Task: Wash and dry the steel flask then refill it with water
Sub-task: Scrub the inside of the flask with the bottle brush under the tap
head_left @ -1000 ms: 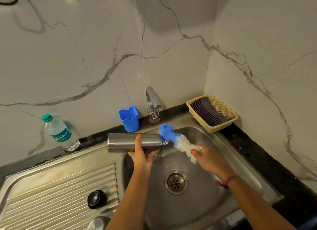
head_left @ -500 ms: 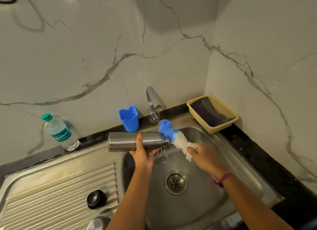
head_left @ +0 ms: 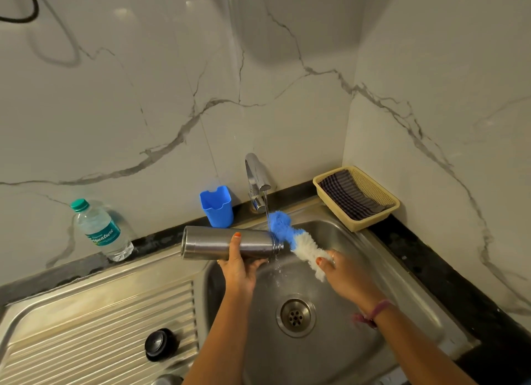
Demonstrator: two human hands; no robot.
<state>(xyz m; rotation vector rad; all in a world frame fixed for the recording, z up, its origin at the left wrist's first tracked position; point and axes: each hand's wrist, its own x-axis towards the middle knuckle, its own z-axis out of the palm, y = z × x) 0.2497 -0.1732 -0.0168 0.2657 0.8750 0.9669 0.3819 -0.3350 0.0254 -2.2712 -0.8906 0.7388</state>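
Note:
My left hand grips the steel flask, which lies on its side over the sink basin with its open mouth pointing right. My right hand holds a blue and white bottle brush by its white end. The blue tip of the brush sits against the flask's mouth, under a thin stream of water from the tap.
A black flask cap lies on the ribbed drainboard. A plastic water bottle and a blue cup stand at the back. A yellow basket with a striped cloth sits back right.
The brush has shifted slightly against the flask's mouth and my right hand has moved a little toward the flask. Water keeps running; the flask stays in place.

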